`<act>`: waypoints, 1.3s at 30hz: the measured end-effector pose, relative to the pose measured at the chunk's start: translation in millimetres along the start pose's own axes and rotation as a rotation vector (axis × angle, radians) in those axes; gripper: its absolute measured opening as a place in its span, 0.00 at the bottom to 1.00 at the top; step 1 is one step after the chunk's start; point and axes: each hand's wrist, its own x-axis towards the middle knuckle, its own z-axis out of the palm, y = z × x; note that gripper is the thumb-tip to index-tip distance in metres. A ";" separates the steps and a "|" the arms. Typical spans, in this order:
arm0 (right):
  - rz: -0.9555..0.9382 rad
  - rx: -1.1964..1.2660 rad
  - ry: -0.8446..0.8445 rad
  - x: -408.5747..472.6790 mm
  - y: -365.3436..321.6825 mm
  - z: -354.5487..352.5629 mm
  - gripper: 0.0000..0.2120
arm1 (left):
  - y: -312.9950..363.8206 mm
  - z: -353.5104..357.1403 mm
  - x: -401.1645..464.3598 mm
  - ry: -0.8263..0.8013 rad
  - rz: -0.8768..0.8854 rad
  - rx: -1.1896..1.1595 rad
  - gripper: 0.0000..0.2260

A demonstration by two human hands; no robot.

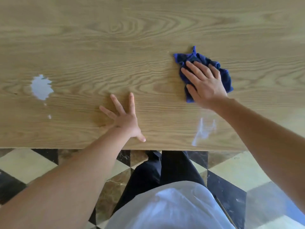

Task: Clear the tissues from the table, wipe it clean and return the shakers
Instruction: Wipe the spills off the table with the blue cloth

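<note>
While no tissues or shakers show anywhere in view, the wiping is well underway: the blue cloth [204,70] sits crumpled at about two o'clock on the worktop [132,38], pinned flat under the right hand [205,84], fingers straight and spread, pressing down rather than gripping. The left hand [123,117] lies at six o'clock near the front edge, palm down, fingers fanned wide, holding nothing, bracing by the look of it. Work left, I'd judge: a pale, splashy puddle [42,87] sits at nine o'clock with small droplets trailing below it, untouched, and a thin whitish smear [203,131] streaks the wood at five o'clock, just beside the right forearm. So clearing looks done, wiping partial, shakers yet to return. The cloth reads soft, nubbly, bunched into folds; the worktop is smooth light wood with bold swirling grain. Below the edge, a glossy checkered floor [24,162].
</note>
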 end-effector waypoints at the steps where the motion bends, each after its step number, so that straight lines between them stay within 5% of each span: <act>1: 0.031 0.001 -0.008 27.2 10.1 -6.6 0.26 | 4.3 -3.7 1.0 -0.029 -0.029 0.002 0.76; 10: 0.240 -0.021 0.018 196.7 4.6 -37.3 0.29 | 9.9 -6.9 7.2 -0.081 -0.084 -0.085 0.77; 19: 0.351 -0.033 0.065 211.8 -44.7 -26.0 0.32 | 10.6 -9.0 4.8 -0.087 -0.082 -0.074 0.76; 22: 0.173 -0.032 0.039 183.3 -88.2 -15.8 0.32 | 11.6 -11.0 1.1 -0.082 -0.081 -0.074 0.77; 26: -0.371 -0.081 -0.114 100.6 -132.1 15.0 0.30 | 12.3 -12.5 -3.5 -0.072 -0.068 -0.061 0.76; 31: -0.826 -0.036 -0.185 69.3 -39.5 6.8 0.29 | 8.0 -11.2 -5.5 -0.054 -0.032 -0.081 0.77; 33: -0.685 -0.096 -0.119 80.4 10.3 -7.0 0.31 | 7.3 -10.4 -5.7 -0.050 -0.024 -0.077 0.77; 37: 0.211 -0.026 0.027 72.0 93.7 -31.0 0.33 | 8.1 -10.6 -6.1 -0.057 -0.032 -0.101 0.77; 39: 0.507 0.042 0.078 41.5 108.7 -33.4 0.33 | 8.3 -10.8 -6.0 -0.068 -0.030 -0.092 0.77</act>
